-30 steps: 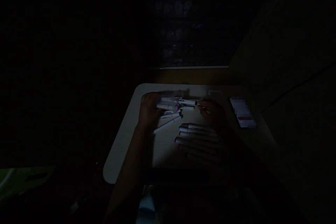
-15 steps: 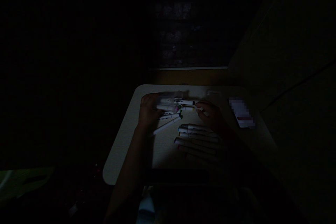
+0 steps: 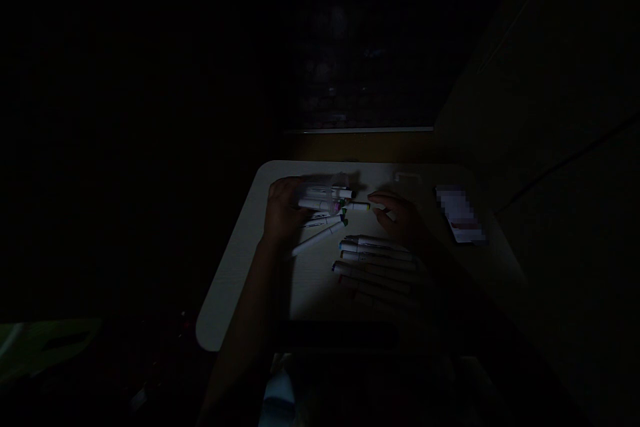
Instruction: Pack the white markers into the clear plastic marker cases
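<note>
The scene is very dark. My left hand [image 3: 283, 210] grips a clear pouch [image 3: 325, 192] stuffed with white markers, held just above the small white table [image 3: 235, 267]. A few markers [image 3: 320, 237] stick out below the pouch toward the right. My right hand [image 3: 403, 220] hovers just right of the pouch mouth with its fingers curled, and a pale marker end shows under them. One short marker [image 3: 357, 207] lies between the two hands. Several more markers [image 3: 377, 257] lie in a row on the table in front of my right hand.
A small flat card-like object [image 3: 460, 217] lies at the table's right end. A small pale piece [image 3: 407, 177] sits near the far edge. Dark walls close in behind and at the right. Something greenish [image 3: 45, 343] shows dimly at the lower left.
The long marker that stuck out of the pouch toward my right hand has slid further in. My right hand has drawn slightly left and down; my left hand has stayed put.
</note>
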### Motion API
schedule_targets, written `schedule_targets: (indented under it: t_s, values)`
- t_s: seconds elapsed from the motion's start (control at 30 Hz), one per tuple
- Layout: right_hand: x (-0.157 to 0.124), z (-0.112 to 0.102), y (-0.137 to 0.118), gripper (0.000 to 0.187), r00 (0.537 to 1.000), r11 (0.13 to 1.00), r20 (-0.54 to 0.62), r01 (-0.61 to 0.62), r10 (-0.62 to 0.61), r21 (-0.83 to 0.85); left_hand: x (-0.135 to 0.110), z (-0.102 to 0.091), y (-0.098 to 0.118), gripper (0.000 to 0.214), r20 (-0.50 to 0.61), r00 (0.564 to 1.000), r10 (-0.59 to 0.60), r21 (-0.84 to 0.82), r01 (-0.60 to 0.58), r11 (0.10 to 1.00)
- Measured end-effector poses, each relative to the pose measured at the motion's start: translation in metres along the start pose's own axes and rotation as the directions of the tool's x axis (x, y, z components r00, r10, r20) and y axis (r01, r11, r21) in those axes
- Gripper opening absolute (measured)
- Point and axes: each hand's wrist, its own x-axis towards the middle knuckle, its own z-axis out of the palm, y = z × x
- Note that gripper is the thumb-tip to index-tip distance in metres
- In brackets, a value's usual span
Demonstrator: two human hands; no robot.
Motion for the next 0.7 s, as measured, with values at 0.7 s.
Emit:
schedule_targets:
  t_s: [0.7]
  values:
    - [0.021,0.003,0.016,0.031,0.946,0.905,0.277,-0.036,0.167,-0.423,0.0,0.003,-0.01,0.057,0.007,0.999,0.047,-0.011,-0.047,0.999]
